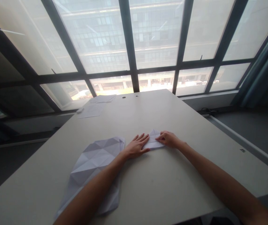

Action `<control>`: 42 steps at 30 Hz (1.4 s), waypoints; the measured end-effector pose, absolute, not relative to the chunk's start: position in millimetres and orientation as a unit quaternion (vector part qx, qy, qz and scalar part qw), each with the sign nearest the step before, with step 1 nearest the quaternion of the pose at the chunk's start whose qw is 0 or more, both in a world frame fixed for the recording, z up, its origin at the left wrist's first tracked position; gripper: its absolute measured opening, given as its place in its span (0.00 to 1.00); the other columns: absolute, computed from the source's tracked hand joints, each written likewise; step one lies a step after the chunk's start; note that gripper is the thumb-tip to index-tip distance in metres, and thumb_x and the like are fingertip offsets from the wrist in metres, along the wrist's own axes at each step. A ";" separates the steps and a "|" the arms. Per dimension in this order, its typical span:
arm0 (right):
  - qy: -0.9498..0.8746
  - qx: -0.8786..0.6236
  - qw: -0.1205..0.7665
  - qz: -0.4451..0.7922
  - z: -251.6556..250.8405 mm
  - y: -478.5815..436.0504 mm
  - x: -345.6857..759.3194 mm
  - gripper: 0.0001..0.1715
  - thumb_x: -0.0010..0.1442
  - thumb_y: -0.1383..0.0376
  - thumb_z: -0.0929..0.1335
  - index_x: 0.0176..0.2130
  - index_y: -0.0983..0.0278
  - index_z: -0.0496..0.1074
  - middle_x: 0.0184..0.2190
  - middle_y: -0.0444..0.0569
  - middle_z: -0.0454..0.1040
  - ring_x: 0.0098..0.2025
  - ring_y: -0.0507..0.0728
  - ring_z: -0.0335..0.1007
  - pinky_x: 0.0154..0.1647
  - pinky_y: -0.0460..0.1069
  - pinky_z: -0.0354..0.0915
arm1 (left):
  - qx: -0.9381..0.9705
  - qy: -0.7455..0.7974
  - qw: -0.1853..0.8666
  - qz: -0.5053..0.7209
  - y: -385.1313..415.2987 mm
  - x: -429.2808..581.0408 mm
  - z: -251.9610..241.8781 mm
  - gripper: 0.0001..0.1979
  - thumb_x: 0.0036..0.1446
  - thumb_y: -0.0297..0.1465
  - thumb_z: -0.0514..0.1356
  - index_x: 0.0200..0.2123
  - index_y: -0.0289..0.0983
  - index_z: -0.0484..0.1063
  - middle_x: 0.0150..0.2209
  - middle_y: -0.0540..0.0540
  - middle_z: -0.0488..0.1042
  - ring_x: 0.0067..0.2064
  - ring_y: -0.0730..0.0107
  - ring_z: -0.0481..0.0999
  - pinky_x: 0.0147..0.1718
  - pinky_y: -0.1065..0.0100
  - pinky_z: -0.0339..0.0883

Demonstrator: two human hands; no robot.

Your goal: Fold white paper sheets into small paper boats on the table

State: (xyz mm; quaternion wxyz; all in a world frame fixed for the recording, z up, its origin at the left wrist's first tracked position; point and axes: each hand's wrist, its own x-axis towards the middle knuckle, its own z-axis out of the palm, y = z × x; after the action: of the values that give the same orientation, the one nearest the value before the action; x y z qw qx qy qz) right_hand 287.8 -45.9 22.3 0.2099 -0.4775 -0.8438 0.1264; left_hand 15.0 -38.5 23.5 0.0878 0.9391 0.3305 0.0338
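A small folded white paper (153,139) lies on the pale table (171,175) in front of me. My left hand (136,146) rests flat on the table with fingers stretched out, its fingertips pressing the paper's left edge. My right hand (169,138) is curled, its fingertips pinching the paper's right side. A large creased sheet of paper (93,165) lies flat to the left, partly under my left forearm.
Loose white sheets (102,99) and another sheet (90,111) lie at the table's far left corner. Two small dark spots (123,97) sit near the far edge. Large windows rise behind the table; a curtain (262,75) hangs at the right.
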 end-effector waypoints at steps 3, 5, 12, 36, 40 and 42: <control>-0.839 -0.485 0.211 0.128 20.9 -46.5 288.8 0.15 0.63 0.56 0.66 0.44 0.54 0.80 0.32 0.46 0.76 0.35 0.53 0.69 0.35 0.45 0.58 | 0.938 0.332 0.089 0.045 -39.7 15.9 23.8 0.40 0.62 0.56 0.46 0.70 0.44 0.39 0.70 0.48 0.41 0.70 0.56 0.40 0.66 0.55 0.34; -0.839 -0.483 0.213 0.130 20.3 -47.6 288.8 0.15 0.63 0.57 0.66 0.45 0.54 0.80 0.32 0.46 0.76 0.36 0.54 0.69 0.36 0.45 0.59 | 0.936 0.335 0.091 0.053 -40.1 16.5 23.5 0.39 0.62 0.56 0.47 0.70 0.45 0.41 0.70 0.48 0.43 0.70 0.56 0.41 0.66 0.55 0.35; -0.849 -0.465 0.221 0.121 22.7 -56.2 282.5 0.16 0.63 0.61 0.65 0.47 0.54 0.79 0.35 0.47 0.77 0.39 0.55 0.69 0.39 0.45 0.60 | 0.931 0.337 0.105 0.087 -42.4 16.8 25.1 0.39 0.61 0.54 0.50 0.69 0.44 0.44 0.69 0.46 0.48 0.70 0.57 0.44 0.66 0.54 0.39; -0.829 -0.423 0.292 0.220 21.2 -46.7 303.7 0.14 0.63 0.61 0.66 0.33 0.64 0.79 0.34 0.50 0.78 0.34 0.55 0.71 0.39 0.48 0.65 | 0.885 0.320 0.244 0.234 -39.2 21.2 21.4 0.21 0.67 0.39 0.49 0.57 0.40 0.70 0.56 0.45 0.73 0.58 0.59 0.71 0.59 0.56 0.62; -0.803 -0.477 0.290 0.208 16.0 -42.1 302.7 0.11 0.61 0.63 0.66 0.39 0.63 0.79 0.36 0.49 0.80 0.37 0.57 0.73 0.42 0.49 0.65 | 0.846 0.376 0.231 0.300 -38.3 19.5 22.1 0.23 0.64 0.34 0.53 0.62 0.41 0.64 0.50 0.47 0.77 0.51 0.63 0.76 0.53 0.59 0.68; -0.791 -0.504 0.287 0.194 13.5 -41.4 301.4 0.13 0.59 0.65 0.68 0.44 0.61 0.77 0.40 0.49 0.80 0.41 0.57 0.74 0.46 0.50 0.65 | 0.848 0.384 0.206 0.301 -37.3 19.3 22.2 0.21 0.63 0.31 0.52 0.59 0.41 0.68 0.50 0.46 0.77 0.49 0.63 0.76 0.52 0.59 0.69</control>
State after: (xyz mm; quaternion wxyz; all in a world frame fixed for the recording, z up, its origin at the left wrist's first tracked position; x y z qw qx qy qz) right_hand 301.4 -41.4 13.5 0.2871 -0.5040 -0.7911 0.1940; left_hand 19.3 -37.3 22.2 0.2062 0.8484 0.3836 0.3010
